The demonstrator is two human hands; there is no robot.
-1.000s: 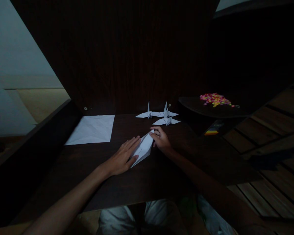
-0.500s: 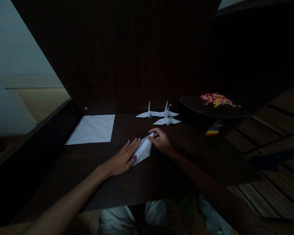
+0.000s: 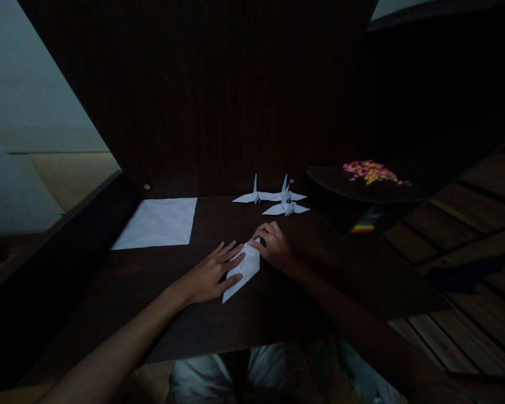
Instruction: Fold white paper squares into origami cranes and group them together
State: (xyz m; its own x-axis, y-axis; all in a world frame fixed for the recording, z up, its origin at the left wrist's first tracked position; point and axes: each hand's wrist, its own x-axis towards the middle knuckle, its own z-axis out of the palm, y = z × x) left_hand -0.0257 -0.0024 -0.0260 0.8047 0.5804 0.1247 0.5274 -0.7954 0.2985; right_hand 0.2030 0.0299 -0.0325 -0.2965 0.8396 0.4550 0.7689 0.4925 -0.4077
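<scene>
On a dark wooden surface, a person folds a white origami paper, slim and pointed, lying between both hands. The left hand, fingers spread, lies flat across its near-left side; the right hand pinches its far end. From this paper, finished-looking paper cranes sit at one o'clock and a flat white sheet at ten. The step seems to be folding the far tip; the move calls for steady left-hand pressure and a firm right-thumb crease.
</scene>
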